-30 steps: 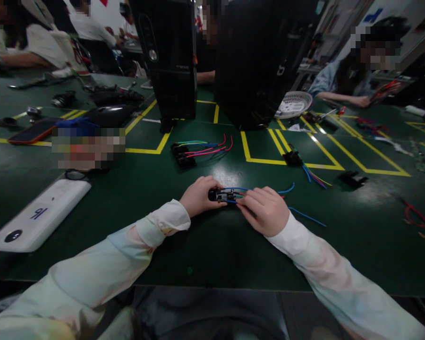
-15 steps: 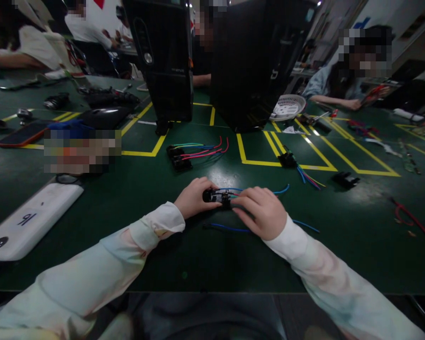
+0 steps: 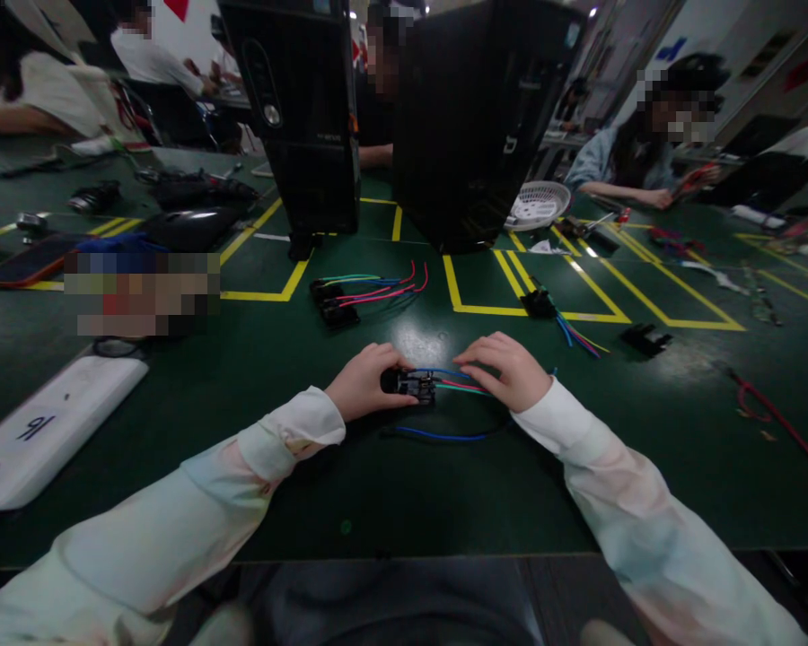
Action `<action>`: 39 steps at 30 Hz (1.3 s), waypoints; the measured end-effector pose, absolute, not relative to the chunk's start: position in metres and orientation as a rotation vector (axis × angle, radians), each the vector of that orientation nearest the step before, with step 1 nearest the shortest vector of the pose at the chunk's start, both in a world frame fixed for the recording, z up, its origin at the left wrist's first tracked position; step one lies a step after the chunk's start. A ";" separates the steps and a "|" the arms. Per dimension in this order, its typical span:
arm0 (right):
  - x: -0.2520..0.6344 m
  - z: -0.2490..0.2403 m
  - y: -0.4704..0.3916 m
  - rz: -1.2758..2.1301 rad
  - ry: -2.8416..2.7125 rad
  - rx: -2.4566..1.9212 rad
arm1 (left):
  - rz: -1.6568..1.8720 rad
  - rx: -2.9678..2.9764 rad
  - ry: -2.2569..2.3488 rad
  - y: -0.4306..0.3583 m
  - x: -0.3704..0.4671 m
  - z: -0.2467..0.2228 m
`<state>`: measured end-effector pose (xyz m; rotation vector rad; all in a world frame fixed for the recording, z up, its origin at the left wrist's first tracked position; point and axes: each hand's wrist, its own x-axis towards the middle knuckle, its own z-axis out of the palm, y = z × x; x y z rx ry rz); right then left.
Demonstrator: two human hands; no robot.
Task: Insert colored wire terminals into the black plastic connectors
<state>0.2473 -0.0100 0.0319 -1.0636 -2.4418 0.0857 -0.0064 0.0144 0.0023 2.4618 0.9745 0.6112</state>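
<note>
My left hand (image 3: 370, 381) grips a small black connector (image 3: 414, 386) between thumb and fingers, above the green table. Blue, red and green wires (image 3: 461, 388) run from its right side toward my other hand. Just right of the connector, my right hand (image 3: 505, 370) has its thumb and fingers apart over the wires, and nothing shows between them. A loose blue wire (image 3: 437, 434) lies on the table below both hands.
Black connectors with coloured wires (image 3: 335, 303) lie beyond my hands; another wired connector (image 3: 539, 303) and a black piece (image 3: 646, 339) are right. Two tall black cases (image 3: 296, 117) stand behind. A white device (image 3: 60, 431) lies left. A person (image 3: 646, 161) sits at back right.
My right hand has come off the connector and moved slightly up, its fingers spreading. The connector's red and green wires show more. My left hand still holds the connector.
</note>
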 end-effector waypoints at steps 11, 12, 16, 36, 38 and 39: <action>0.233 0.026 -0.012 0.509 -2.295 -1.191 | 0.604 2.487 0.964 0.014 -0.003 0.002; 0.231 0.026 -0.013 0.480 -2.295 -1.203 | 0.602 2.488 0.967 0.014 -0.003 0.003; 0.224 0.028 -0.015 0.401 -2.287 -1.236 | 0.590 2.492 0.990 0.013 -0.002 0.003; 0.216 0.027 -0.016 0.404 -2.232 -1.192 | 0.577 2.481 1.032 0.013 0.001 0.001; 0.216 0.027 -0.016 0.417 -2.228 -1.194 | 0.572 2.476 1.038 0.013 0.001 0.001; 0.216 0.027 -0.017 0.413 -2.221 -1.192 | 0.570 2.474 1.040 0.013 0.001 0.001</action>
